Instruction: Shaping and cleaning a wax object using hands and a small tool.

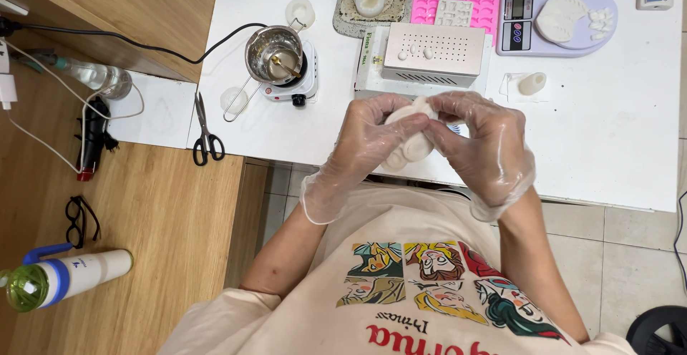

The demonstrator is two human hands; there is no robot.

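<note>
Both my hands wear thin clear plastic gloves and meet over the front edge of the white table (615, 140). My left hand (368, 144) and my right hand (479, 144) together grip a white, lumpy moulded piece (409, 140), fingers pressed around its top and sides. Its rounded lobes show below my fingers. Most of the piece is hidden by my fingers.
Behind my hands stands a white perforated box (433, 54). A metal pot (274, 54) sits on a small hotplate to the left, scissors (206, 137) lie near the table's left edge. A pink mould (454, 4), a kitchen scale (554, 18) and a small white piece (532, 83) are further back.
</note>
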